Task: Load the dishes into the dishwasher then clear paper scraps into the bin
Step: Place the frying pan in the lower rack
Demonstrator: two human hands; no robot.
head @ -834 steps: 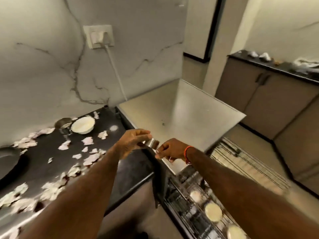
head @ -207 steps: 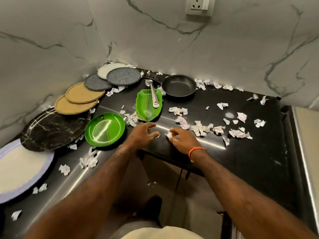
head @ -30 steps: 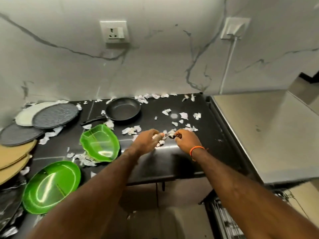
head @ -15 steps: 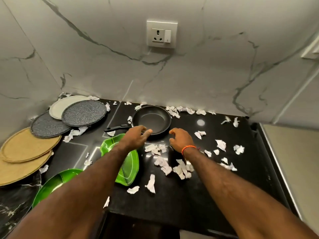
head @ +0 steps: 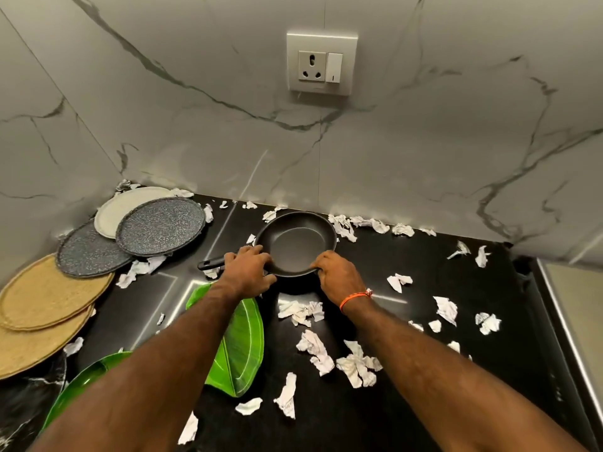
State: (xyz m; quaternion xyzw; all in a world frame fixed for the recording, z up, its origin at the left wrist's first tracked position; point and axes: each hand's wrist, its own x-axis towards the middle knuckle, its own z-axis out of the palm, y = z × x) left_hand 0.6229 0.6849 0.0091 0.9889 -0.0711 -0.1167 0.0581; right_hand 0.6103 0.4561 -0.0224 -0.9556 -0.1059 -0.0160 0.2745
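Both hands have moved onto the round black frying pan (head: 298, 246), the left hand (head: 249, 267) and right hand (head: 337, 272) gripping its near rim on the black tabletop (head: 424, 402).

The counter (head: 424, 402) in the lower half of the frame is black and glossy, throwing back streaks of light. The wall (head: 195, 125) above it looks like smooth marble, pale with dark veins, faintly shiny. The pan (head: 297, 244) at centre is dark with a smooth satin inside. At left, two grey plates (head: 160, 226) look speckled and rough, and two tan plates (head: 49, 291) look coarse and matt. The green leaf dish (head: 241, 347) at lower centre looks like glossy plastic. The white scraps (head: 355, 367) are crumpled paper. The socket (head: 321, 63) at top is smooth plastic.
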